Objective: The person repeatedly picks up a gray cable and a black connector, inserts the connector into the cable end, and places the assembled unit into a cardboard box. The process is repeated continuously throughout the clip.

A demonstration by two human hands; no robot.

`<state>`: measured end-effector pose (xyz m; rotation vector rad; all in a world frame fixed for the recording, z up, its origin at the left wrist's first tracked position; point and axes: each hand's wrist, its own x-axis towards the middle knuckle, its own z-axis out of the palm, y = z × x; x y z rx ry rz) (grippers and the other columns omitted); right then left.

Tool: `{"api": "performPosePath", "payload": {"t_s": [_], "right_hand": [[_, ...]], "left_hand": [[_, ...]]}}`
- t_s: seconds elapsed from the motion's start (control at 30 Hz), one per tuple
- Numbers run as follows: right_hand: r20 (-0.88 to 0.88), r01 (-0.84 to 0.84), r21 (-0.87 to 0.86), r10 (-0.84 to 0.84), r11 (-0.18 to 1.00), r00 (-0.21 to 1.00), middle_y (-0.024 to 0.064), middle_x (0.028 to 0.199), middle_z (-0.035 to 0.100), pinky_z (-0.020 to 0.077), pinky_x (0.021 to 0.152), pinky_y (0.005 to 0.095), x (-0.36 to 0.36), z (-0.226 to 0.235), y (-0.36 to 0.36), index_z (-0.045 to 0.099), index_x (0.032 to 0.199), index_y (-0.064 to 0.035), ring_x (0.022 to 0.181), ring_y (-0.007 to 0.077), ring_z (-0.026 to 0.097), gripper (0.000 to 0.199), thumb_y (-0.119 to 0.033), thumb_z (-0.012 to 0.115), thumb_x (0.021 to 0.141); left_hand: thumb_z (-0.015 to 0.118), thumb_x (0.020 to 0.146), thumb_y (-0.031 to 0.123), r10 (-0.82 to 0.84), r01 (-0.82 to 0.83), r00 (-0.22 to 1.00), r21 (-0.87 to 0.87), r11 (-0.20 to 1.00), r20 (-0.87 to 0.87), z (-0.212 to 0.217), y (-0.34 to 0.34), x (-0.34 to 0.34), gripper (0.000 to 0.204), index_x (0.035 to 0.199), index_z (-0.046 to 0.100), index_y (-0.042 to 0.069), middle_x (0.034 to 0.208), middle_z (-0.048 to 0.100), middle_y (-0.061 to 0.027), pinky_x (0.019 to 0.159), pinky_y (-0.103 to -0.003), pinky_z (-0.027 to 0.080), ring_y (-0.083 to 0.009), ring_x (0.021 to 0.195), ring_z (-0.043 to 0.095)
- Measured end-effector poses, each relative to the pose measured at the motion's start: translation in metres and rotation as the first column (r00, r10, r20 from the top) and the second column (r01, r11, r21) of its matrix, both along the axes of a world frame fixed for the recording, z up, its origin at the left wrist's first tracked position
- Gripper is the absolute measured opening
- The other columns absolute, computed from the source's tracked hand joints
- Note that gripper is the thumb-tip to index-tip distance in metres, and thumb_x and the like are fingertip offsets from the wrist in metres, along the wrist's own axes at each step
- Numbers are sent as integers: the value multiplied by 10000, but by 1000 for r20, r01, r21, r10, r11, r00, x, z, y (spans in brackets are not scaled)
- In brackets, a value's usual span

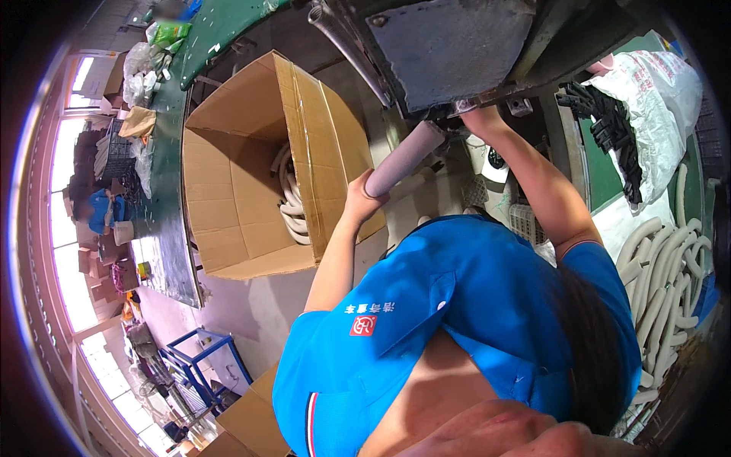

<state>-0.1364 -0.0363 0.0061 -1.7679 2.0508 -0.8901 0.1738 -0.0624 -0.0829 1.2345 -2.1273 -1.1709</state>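
Note:
My left hand (365,198) is closed around the lower end of a thick grey tube (405,157) with a matte, foam-like surface. The tube slants up and to the right, its far end by the underside of a dark metal machine (449,53). My right hand (481,122) reaches up to the machine's lower edge, just right of the tube's upper end. Its fingers are mostly hidden among metal parts there, so what they touch does not show.
An open cardboard box (236,175) with curved pale tubes (293,206) inside stands at left, beside a green-topped table (156,190). Many similar tubes (659,282) are piled at right, below black pieces (605,122) and a white plastic bag (661,99). A blue metal frame (202,358) stands lower left.

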Motion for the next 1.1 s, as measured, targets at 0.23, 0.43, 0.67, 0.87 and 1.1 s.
{"api": "performPosePath", "payload": {"t_s": [0.23, 0.43, 0.67, 0.87, 1.1], "right_hand": [[94, 153, -159, -139, 975, 986, 267, 1048, 606, 460, 820, 493, -13, -51, -7, 553, 1125, -30, 999, 460, 554, 342, -290, 501, 909], [230, 317, 73, -325, 946, 917, 265, 906, 617, 467, 728, 483, -12, -47, 3, 592, 1059, -27, 897, 469, 576, 354, -338, 535, 899], [463, 333, 179, -378, 926, 801, 162, 798, 609, 503, 625, 337, -5, -35, 7, 563, 997, 62, 713, 191, 621, 456, -385, 523, 915], [360, 324, 33, -314, 945, 879, 213, 697, 608, 455, 650, 474, 4, -29, 11, 563, 772, 14, 677, 397, 598, 566, -509, 399, 913], [473, 317, 102, -326, 943, 819, 133, 675, 552, 486, 596, 363, 5, -26, 14, 553, 840, 54, 630, 206, 605, 510, -447, 494, 920]], "left_hand": [[742, 686, 161, -143, 151, 985, -78, 986, 92, -17, -32, 8, 391, 1028, 581, 63, 949, 630, -129, 776, -356, 480, -249, 871, 614], [760, 685, 235, -241, 239, 970, -369, 898, 40, 77, -25, -44, 510, 1123, 545, 86, 1011, 624, -165, 785, -408, 495, -339, 933, 611], [698, 683, 266, -236, 391, 892, -393, 833, 387, 94, -35, -79, 441, 1063, 526, 122, 935, 660, -145, 710, -453, 514, -361, 861, 635], [689, 683, 247, -251, 411, 888, -418, 810, 385, 89, -45, -75, 432, 1059, 516, 123, 928, 656, -144, 710, -458, 509, -368, 864, 630], [700, 689, 251, -273, 458, 850, -375, 806, 450, 98, -46, -80, 447, 1077, 519, 124, 901, 654, -160, 703, -480, 499, -378, 859, 625]]}}
